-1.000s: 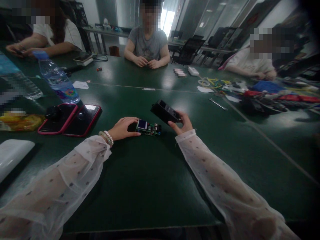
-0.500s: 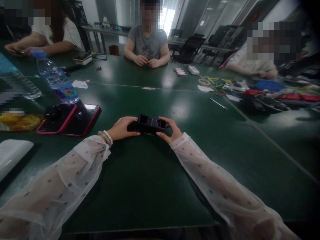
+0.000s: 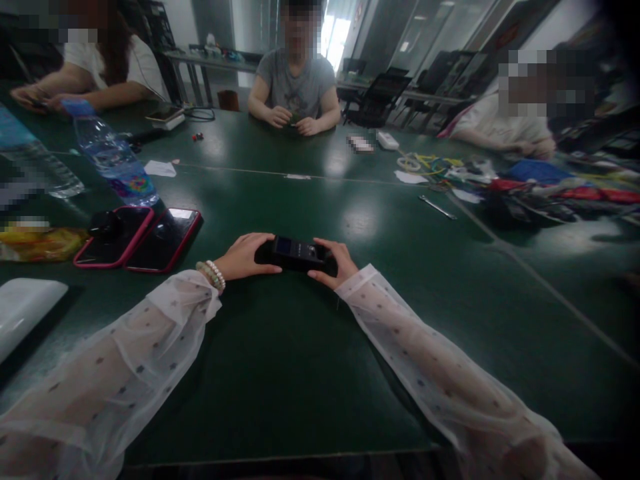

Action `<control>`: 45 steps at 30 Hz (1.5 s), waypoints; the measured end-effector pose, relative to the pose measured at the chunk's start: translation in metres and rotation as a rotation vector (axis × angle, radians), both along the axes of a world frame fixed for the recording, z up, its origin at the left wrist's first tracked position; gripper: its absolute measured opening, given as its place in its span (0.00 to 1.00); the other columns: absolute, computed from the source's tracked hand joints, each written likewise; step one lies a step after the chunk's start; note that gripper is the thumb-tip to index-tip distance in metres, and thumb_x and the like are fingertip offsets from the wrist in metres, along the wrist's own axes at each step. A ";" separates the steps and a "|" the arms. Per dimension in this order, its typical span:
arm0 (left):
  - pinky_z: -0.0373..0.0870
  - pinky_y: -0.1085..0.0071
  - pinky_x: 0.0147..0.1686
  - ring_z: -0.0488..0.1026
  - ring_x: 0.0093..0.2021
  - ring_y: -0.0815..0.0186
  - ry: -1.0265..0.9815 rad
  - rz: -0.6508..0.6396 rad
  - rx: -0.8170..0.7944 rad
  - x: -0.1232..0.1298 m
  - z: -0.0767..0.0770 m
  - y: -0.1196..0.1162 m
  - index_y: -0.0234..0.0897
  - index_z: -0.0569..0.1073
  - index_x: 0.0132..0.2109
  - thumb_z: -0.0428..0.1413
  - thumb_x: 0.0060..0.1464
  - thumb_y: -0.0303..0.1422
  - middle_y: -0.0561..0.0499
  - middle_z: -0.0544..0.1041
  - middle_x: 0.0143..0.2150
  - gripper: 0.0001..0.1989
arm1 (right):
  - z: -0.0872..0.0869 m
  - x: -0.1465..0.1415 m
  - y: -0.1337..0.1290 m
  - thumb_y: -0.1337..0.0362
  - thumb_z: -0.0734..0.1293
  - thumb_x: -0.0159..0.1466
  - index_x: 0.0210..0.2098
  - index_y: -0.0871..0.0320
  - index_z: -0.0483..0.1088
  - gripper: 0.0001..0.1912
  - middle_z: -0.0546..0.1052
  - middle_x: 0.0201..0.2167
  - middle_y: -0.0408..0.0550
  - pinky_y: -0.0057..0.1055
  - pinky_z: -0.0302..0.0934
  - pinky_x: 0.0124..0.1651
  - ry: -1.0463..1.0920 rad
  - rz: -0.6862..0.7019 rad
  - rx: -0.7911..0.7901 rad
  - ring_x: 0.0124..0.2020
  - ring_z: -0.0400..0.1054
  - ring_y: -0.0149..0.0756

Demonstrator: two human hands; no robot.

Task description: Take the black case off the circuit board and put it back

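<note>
A small black handheld device point(image 3: 299, 253) with a dark screen and a few buttons lies lengthwise between my hands, low over the green table point(image 3: 280, 373). I cannot tell whether it rests on the tabletop. My left hand point(image 3: 246, 257) grips its left end, thumb along the near side and fingers at the far side. On the right end, my right hand point(image 3: 337, 262) is closed round it, with the thumb at the near edge. Beaded bracelets point(image 3: 212, 275) circle my left wrist.
Left of my hands lie two red-edged phones point(image 3: 164, 241), a water bottle point(image 3: 113, 157), a yellow packet point(image 3: 43, 243) and a white object point(image 3: 27, 310). To the right are a wrench point(image 3: 437, 207) and heaped cables point(image 3: 430, 163). Several people sit around the table.
The black device has tilted, so its screen face shows flatter and its near edge sits differently. My right hand has shifted slightly left along its end; my left hand has barely moved.
</note>
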State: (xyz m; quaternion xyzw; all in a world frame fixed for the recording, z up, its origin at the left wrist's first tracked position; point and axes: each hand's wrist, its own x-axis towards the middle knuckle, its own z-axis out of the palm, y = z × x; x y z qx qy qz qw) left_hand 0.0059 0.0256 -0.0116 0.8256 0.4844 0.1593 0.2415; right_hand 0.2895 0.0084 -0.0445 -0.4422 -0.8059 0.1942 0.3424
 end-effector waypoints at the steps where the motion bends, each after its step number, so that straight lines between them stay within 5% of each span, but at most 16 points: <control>1: 0.54 0.44 0.64 0.59 0.66 0.43 0.001 -0.007 0.005 0.000 0.000 0.000 0.39 0.65 0.62 0.61 0.46 0.57 0.40 0.66 0.66 0.41 | -0.001 0.000 0.001 0.56 0.74 0.55 0.60 0.46 0.62 0.35 0.71 0.53 0.53 0.58 0.64 0.54 -0.007 -0.007 -0.003 0.56 0.63 0.55; 5: 0.50 0.45 0.66 0.59 0.67 0.45 -0.020 -0.072 0.025 -0.002 -0.002 0.002 0.38 0.65 0.63 0.57 0.49 0.60 0.40 0.66 0.66 0.42 | -0.002 -0.001 0.002 0.59 0.75 0.53 0.55 0.48 0.64 0.32 0.73 0.52 0.53 0.57 0.64 0.53 -0.035 -0.017 0.025 0.54 0.65 0.55; 10: 0.51 0.47 0.65 0.61 0.66 0.51 -0.159 -0.146 0.039 -0.007 -0.006 0.006 0.42 0.70 0.60 0.35 0.61 0.61 0.44 0.71 0.62 0.37 | 0.001 -0.004 -0.003 0.63 0.73 0.54 0.54 0.49 0.62 0.29 0.73 0.51 0.51 0.54 0.63 0.54 -0.027 0.066 0.073 0.54 0.66 0.52; 16: 0.58 0.49 0.62 0.70 0.56 0.54 -0.190 -0.141 -0.016 -0.006 0.000 0.005 0.44 0.74 0.55 0.49 0.58 0.59 0.47 0.77 0.54 0.30 | 0.005 -0.003 -0.005 0.61 0.76 0.51 0.53 0.47 0.63 0.32 0.73 0.51 0.50 0.55 0.62 0.55 -0.026 0.089 -0.001 0.54 0.67 0.52; 20: 0.60 0.50 0.61 0.70 0.57 0.54 -0.198 -0.128 -0.024 -0.006 0.001 0.004 0.43 0.74 0.55 0.49 0.59 0.57 0.47 0.76 0.54 0.28 | 0.006 -0.002 -0.004 0.49 0.74 0.54 0.53 0.47 0.64 0.31 0.73 0.52 0.51 0.56 0.61 0.58 0.125 0.127 -0.184 0.54 0.68 0.49; 27: 0.60 0.50 0.61 0.69 0.57 0.55 -0.205 -0.128 -0.041 -0.006 -0.001 0.006 0.44 0.74 0.55 0.48 0.59 0.57 0.47 0.76 0.56 0.29 | 0.009 -0.002 0.000 0.48 0.72 0.57 0.50 0.51 0.66 0.27 0.77 0.48 0.51 0.54 0.60 0.61 0.365 0.179 -0.386 0.53 0.73 0.44; 45: 0.56 0.48 0.63 0.67 0.60 0.54 -0.158 -0.133 -0.050 -0.006 -0.001 0.007 0.46 0.74 0.56 0.44 0.61 0.58 0.48 0.75 0.57 0.29 | 0.011 0.000 0.002 0.49 0.74 0.54 0.49 0.51 0.67 0.26 0.78 0.44 0.49 0.53 0.61 0.60 0.385 0.171 -0.409 0.48 0.74 0.42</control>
